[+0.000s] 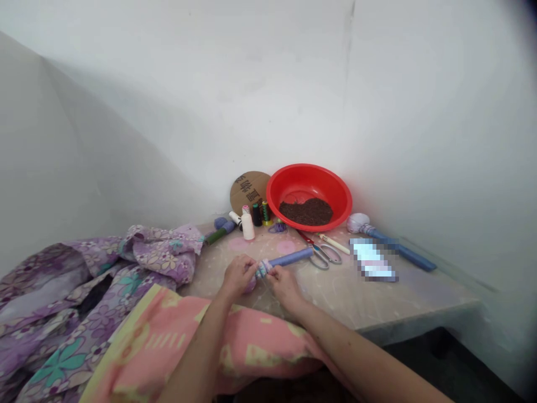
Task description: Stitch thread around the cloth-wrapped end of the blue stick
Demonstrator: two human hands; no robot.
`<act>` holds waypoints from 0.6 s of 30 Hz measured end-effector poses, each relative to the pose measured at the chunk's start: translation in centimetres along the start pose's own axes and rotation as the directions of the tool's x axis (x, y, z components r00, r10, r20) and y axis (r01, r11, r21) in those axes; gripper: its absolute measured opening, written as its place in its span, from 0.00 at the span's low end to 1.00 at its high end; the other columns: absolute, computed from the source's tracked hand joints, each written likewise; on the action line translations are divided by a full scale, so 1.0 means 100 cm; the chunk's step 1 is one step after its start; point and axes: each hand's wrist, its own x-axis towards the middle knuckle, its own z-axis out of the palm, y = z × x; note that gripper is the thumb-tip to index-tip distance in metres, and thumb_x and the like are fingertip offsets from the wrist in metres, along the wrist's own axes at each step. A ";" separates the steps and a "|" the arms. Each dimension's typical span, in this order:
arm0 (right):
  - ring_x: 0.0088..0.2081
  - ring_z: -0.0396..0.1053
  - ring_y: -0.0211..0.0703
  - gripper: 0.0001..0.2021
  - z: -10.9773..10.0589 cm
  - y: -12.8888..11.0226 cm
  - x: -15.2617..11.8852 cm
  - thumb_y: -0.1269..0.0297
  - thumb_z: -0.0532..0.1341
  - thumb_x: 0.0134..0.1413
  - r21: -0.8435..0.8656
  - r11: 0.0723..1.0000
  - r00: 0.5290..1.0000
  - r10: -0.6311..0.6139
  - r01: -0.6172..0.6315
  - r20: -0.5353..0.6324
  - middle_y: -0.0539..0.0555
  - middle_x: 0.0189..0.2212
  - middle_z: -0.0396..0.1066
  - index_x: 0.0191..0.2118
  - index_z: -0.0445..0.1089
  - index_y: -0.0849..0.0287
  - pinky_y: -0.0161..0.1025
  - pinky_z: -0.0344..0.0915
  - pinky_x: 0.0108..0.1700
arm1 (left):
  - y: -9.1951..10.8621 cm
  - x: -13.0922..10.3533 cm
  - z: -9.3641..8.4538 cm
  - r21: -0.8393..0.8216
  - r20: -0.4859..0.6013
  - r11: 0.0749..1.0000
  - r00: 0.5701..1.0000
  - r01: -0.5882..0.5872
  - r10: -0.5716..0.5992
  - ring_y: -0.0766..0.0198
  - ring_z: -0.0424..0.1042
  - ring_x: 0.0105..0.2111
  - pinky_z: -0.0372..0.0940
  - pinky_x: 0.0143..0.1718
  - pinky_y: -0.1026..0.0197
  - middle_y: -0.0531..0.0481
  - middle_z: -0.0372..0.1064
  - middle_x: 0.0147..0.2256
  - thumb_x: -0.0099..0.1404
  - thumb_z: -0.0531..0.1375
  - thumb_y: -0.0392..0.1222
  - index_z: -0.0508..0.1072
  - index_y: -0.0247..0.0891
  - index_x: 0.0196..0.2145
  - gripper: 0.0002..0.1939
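Above the front of the table, my left hand (240, 275) is closed around the rounded pink-purple end of a cloth-covered stick (290, 258). Its blue-violet handle points right, and a gathered, patterned collar (264, 268) circles its neck. The thumb and fingers of my right hand (285, 284) are pinched together against that collar; whatever lies between them is too small to make out. Just past the handle's tip lie scissors (321, 254) with grey handles and red on the blades. A second cloth-covered stick (403, 250) with a pale round head rests at the right.
A red basin (309, 173) holding dark brown grains stands against the wall, beside a cardboard disc (247, 190). Thread spools (248, 226) and a green-handled stick (218, 234) are left of it. Floral fabric (138, 263) and pink-yellow cloth (168, 319) cover the left and front. A cream-coloured tool (334, 243) lies near the scissors.
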 end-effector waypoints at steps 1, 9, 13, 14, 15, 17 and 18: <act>0.24 0.61 0.36 0.07 0.000 0.000 0.000 0.67 0.54 0.46 -0.004 1.000 1.000 0.002 -0.002 -0.005 0.51 0.21 0.67 0.28 0.68 0.62 0.30 0.52 0.25 | 0.000 0.000 0.000 0.001 0.000 1.000 1.000 0.003 -0.003 0.65 0.63 0.33 0.56 0.35 0.64 0.50 0.66 0.29 0.58 0.48 0.46 0.69 0.37 0.26 0.14; 0.25 0.63 0.37 0.10 -0.008 -0.007 -0.005 0.65 0.52 0.48 -0.045 0.999 1.000 -0.028 0.028 0.014 0.51 0.23 0.69 0.29 0.70 0.60 0.31 0.53 0.27 | 0.000 0.003 0.000 0.018 0.029 0.999 0.999 0.030 -0.030 0.65 0.63 0.32 0.55 0.35 0.64 0.50 0.66 0.29 0.58 0.48 0.46 0.69 0.38 0.27 0.14; 0.27 0.64 0.38 0.11 -0.011 -0.009 -0.007 0.65 0.51 0.48 -0.055 0.998 0.998 -0.041 0.044 0.040 0.51 0.24 0.70 0.30 0.71 0.59 0.31 0.54 0.28 | -0.001 0.004 -0.001 -0.001 0.034 0.999 0.999 0.034 -0.034 0.65 0.63 0.33 0.56 0.34 0.64 0.50 0.66 0.29 0.58 0.48 0.47 0.69 0.38 0.27 0.14; 0.27 0.64 0.38 0.11 -0.012 -0.009 -0.007 0.65 0.51 0.48 -0.056 0.998 0.998 -0.040 0.043 0.045 0.51 0.25 0.70 0.30 0.71 0.59 0.31 0.54 0.28 | -0.001 0.004 -0.001 -0.006 0.034 0.999 0.999 0.036 -0.036 0.65 0.63 0.33 0.56 0.35 0.64 0.50 0.66 0.29 0.57 0.48 0.47 0.69 0.38 0.27 0.14; 0.27 0.64 0.38 0.11 -0.012 -0.010 -0.008 0.65 0.51 0.48 -0.059 0.997 0.998 -0.037 0.040 0.047 0.51 0.25 0.70 0.30 0.71 0.59 0.31 0.54 0.27 | -0.002 0.004 -0.002 -0.009 0.037 0.999 0.999 0.036 -0.036 0.65 0.63 0.33 0.56 0.35 0.65 0.50 0.66 0.29 0.57 0.48 0.47 0.69 0.38 0.27 0.14; 0.27 0.64 0.38 0.11 -0.013 -0.011 -0.009 0.66 0.51 0.48 -0.067 0.997 0.999 -0.030 0.032 0.038 0.50 0.26 0.71 0.31 0.71 0.58 0.31 0.54 0.28 | -0.003 0.004 -0.001 -0.012 0.041 0.999 0.999 0.034 -0.034 0.65 0.63 0.33 0.56 0.35 0.65 0.51 0.66 0.29 0.58 0.48 0.47 0.69 0.38 0.27 0.14; 0.27 0.64 0.38 0.10 -0.013 -0.011 -0.009 0.66 0.52 0.48 -0.071 0.997 0.999 -0.028 0.031 0.031 0.51 0.26 0.71 0.31 0.71 0.58 0.31 0.54 0.28 | -0.003 0.005 -0.001 -0.012 0.044 0.999 0.999 0.032 -0.031 0.65 0.63 0.33 0.56 0.35 0.65 0.51 0.66 0.30 0.58 0.48 0.47 0.69 0.38 0.27 0.14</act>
